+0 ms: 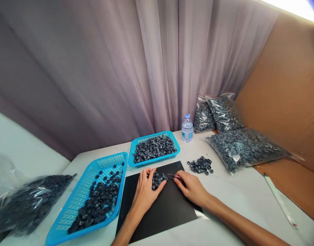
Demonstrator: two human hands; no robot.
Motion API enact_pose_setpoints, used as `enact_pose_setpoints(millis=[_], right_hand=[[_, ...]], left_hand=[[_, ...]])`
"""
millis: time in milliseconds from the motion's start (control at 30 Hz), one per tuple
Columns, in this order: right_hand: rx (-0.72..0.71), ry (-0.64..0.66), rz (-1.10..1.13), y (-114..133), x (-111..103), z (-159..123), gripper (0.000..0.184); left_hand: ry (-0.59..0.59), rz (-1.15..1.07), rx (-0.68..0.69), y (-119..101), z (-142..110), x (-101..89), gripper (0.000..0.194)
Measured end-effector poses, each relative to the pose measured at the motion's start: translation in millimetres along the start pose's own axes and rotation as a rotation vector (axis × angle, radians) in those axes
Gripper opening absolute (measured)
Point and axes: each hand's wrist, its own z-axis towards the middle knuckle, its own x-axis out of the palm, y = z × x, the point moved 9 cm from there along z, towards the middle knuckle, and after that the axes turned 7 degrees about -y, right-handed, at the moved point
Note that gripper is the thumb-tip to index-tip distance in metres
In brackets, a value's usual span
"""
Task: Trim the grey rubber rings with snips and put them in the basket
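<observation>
on the black mat, our left hand curves around a small pile of dark ring-shaped pieces, its fingers apart from the thumb. our right hand has its fingers clamped on slim metal tweezers, their tips just beside that pile. we judge the work to be partway: a loose heap lies on the counter to the right of the mat, the near blue basket and the far blue basket both hold many more, and plenty sit in the large clear bag. which group is finished and which left, we cannot tell.
</observation>
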Motion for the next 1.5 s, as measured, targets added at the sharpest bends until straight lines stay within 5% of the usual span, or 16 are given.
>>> enact_pose_setpoints(millis=[267, 733, 1200, 1500], right_hand=[[0.016, 0.016, 0.005, -1.4, 1.1, -2.4, 0.02], [-0.007, -0.047, -0.058, -1.2, 0.0, -9.4, 0.019], [-0.154, -0.252, -0.433, -15.0, 5.7, -31.2, 0.044], [-0.195, -0.224, -0.752, 0.3, 8.0, -39.9, 0.037]], left_hand=[[0.084, -0.076, 0.029, -7.4, -0.8, 6.9, 0.022], [0.15, -0.151, 0.095, -18.1, -8.2, 6.4, 0.04], [0.0, -0.104, -0.015, -6.1, -9.8, -0.6, 0.044], [0.023, -0.197, -0.031, 1.3, -14.2, 10.8, 0.043]])
